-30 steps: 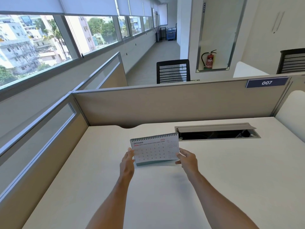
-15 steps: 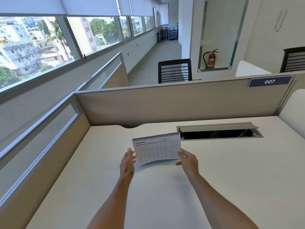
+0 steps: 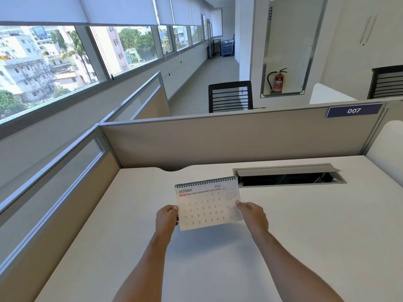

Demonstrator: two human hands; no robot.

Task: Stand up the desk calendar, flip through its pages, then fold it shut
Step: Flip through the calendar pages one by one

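A white spiral-bound desk calendar (image 3: 207, 205) shows its October page, with the wire binding along the top edge. It is held above the white desk (image 3: 305, 236), facing me. My left hand (image 3: 166, 219) pinches its left edge. My right hand (image 3: 253, 216) grips its lower right side, thumb lying over the page. The page's lower edge is lifted toward me and looks slightly blurred. The base behind the page is hidden.
An open cable tray slot (image 3: 287, 177) with a raised lid sits in the desk behind the calendar on the right. Beige partition panels (image 3: 218, 140) close the back and left sides. A black chair (image 3: 230, 97) stands beyond the partition.
The calendar has risen off the desk and come closer to me. The grey base seen under the page a second ago is no longer visible. Both hands kept their hold on the edges.
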